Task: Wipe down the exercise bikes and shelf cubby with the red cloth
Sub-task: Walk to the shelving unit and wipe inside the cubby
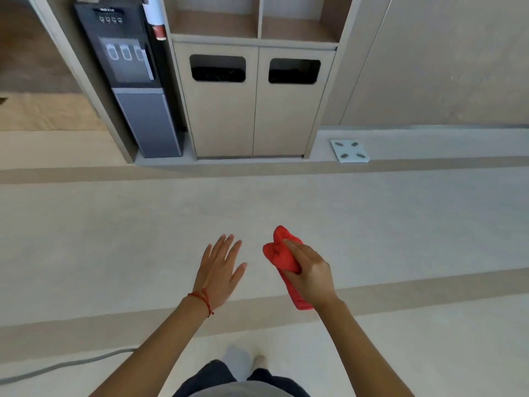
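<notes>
Red cloth [282,255]: bunched into a wad in my right hand, held in the air above the pale floor, low and right of centre in my head view.
Right hand [310,275]: I see its back; the fingers are curled round the cloth and closed on it, with the index finger [293,245] lying along the top of the wad.
Cloth against fingers: the thick crumpled end pokes out forward and to the left past the fingertips; a narrow tail hangs out below the palm, beside the wrist.
Left hand [219,272]: empty, palm down, fingers straight and slightly fanned, thumb held out to the side. It hovers just left of the cloth and is not touching it.
Left wrist: I see a thin red string bracelet [201,299] tied round it.
Shelf cubbies [254,22]: two open compartments side by side at the top of the view, well apart from both hands.
Cabinet [257,110]: directly under the cubbies, two beige doors, each with a dark rounded slot near its top.
Water dispenser [134,81]: tall, black and grey, standing just left of the cabinet.
Scale [349,151]: small white square on the floor ledge to the right of the cabinet.
Floor [114,224]: pale with darker bands; a grey cable [57,366] runs along the lower left.
My legs: dark trousers at the bottom edge.
</notes>
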The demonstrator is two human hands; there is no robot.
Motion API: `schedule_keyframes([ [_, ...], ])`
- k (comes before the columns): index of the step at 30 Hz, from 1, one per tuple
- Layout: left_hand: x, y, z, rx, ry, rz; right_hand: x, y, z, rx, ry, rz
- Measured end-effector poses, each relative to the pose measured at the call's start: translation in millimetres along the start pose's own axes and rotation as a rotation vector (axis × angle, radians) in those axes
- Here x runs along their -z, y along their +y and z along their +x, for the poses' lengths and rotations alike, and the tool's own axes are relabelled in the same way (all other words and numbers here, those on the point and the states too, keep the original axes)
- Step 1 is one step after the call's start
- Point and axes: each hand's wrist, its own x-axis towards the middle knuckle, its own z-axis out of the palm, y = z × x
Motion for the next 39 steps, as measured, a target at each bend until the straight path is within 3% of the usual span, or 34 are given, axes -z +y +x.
schedule_keyframes([
  [12, 6.2, -31.7, 138.3, 0.135, 0.045, -0.001, -39.2, 70.4, 150.9, 0.096, -0.087, 0.073],
  [26, 75.4, -139.9, 381.8, 0.114, 0.097, 0.000, -123.9, 111.5, 400.2, 0.117, -0.066, 0.056],
  [39, 88.5, -176.5, 607.9, 0.146, 0.139, -0.016, -161.1, 202.0, 619.0, 0.143, -0.031, 0.078],
])
